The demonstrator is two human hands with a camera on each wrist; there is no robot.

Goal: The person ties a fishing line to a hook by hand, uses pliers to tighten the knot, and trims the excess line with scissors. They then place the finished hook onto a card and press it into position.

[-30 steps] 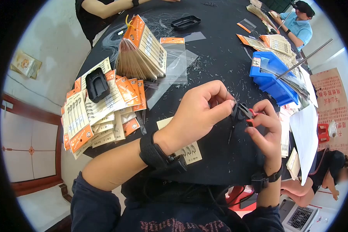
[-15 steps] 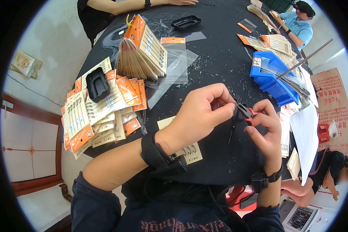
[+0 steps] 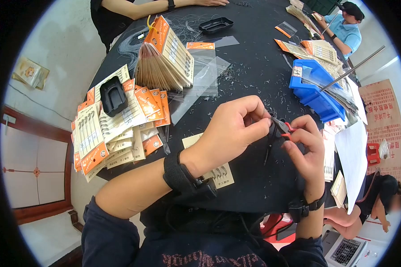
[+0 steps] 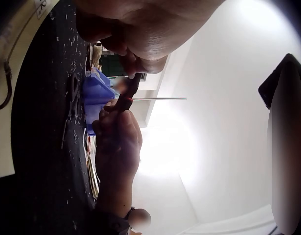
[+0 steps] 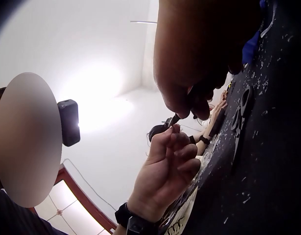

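My left hand [image 3: 234, 131] pinches something tiny between thumb and index finger; the fingertips mostly hide it and I cannot tell its kind. Red-handled pliers [image 3: 280, 126] are gripped in my right hand [image 3: 308, 147], their tips right at the left fingertips. In the right wrist view, the dark tip of the tool meets the pinching left hand [image 5: 165, 166]. Below the hands, dark scissors [image 5: 241, 115] lie on the black tabletop. A cream card with fishing hooks [image 3: 223, 176] lies under my left wrist, partly covered by it.
Hook cards [image 3: 91, 129] are heaped at left, with a black tray [image 3: 113, 96] on top. Behind stands a thick bundle of cards [image 3: 165, 55] beside clear plastic bags [image 3: 202, 73]. A blue bin [image 3: 314, 89] with a metal rod is at right. Line scraps litter the cloth; other people sit around.
The pliers have tilted slightly, their tips staying by the left fingertips, while both hands shifted only a little. Across the table, another person's arm has reached further in and rests there.
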